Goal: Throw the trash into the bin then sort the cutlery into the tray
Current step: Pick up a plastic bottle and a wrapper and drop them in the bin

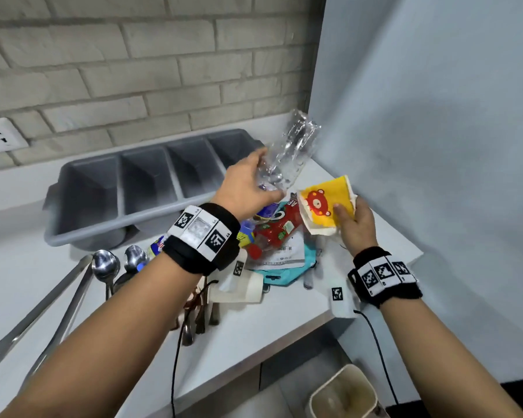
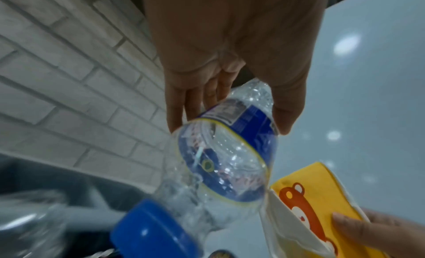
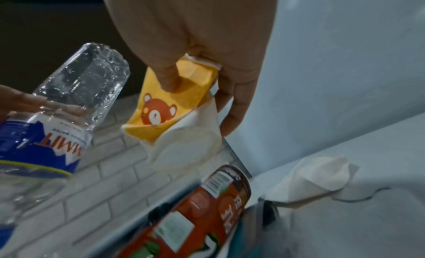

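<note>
left hand (image 1: pixel 248 188): grip wrapped round crushed bottle (image 1: pixel 287 152). right hand (image 1: pixel 355 224): pinching yellow cup (image 1: pixel 326 203). risk: slick bottle slipping, missing bin (image 1: pixel 343 393).

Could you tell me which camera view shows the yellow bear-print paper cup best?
The head view: the yellow paper cup appears whole, flattened, pinched by the right hand above the trash pile. The right wrist view shows it close but partly hidden behind the fingers; the left wrist view catches only part of it at the frame's corner.

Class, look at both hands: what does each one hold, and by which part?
The left hand grips the clear plastic bottle around its labelled middle. The right hand pinches the flattened yellow paper cup at one end.
</note>
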`<state>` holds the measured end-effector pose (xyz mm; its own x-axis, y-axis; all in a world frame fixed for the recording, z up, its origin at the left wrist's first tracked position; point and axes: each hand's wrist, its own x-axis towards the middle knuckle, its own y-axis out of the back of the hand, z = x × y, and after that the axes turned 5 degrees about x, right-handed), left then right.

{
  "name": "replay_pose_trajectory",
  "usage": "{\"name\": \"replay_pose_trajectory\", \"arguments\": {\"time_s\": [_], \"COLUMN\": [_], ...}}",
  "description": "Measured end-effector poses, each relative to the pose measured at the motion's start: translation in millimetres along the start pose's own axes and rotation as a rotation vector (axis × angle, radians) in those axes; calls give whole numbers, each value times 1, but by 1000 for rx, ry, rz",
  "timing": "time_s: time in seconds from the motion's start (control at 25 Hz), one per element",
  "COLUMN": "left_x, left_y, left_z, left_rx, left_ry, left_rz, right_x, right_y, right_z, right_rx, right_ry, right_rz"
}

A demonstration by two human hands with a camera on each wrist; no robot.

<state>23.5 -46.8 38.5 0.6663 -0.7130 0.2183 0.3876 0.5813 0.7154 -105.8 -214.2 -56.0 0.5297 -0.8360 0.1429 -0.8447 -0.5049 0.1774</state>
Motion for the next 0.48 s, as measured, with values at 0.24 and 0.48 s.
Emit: {"name": "replay_pose_trajectory", "arguments": {"time_s": [0.24,0.48], "left_x": [-75,-150], "left_y": [-34,-143], "left_z": [44,35], "left_rx": [-304,-406], "left_ry": [-118,-41], "left_rz": [-36,-483], "right_x": [-93,-188], "right_y": [55,101], "right_z": [2,79], "right_rx": [240,192], "right_ry": [-71,-283], "right_rz": [268,549]}}
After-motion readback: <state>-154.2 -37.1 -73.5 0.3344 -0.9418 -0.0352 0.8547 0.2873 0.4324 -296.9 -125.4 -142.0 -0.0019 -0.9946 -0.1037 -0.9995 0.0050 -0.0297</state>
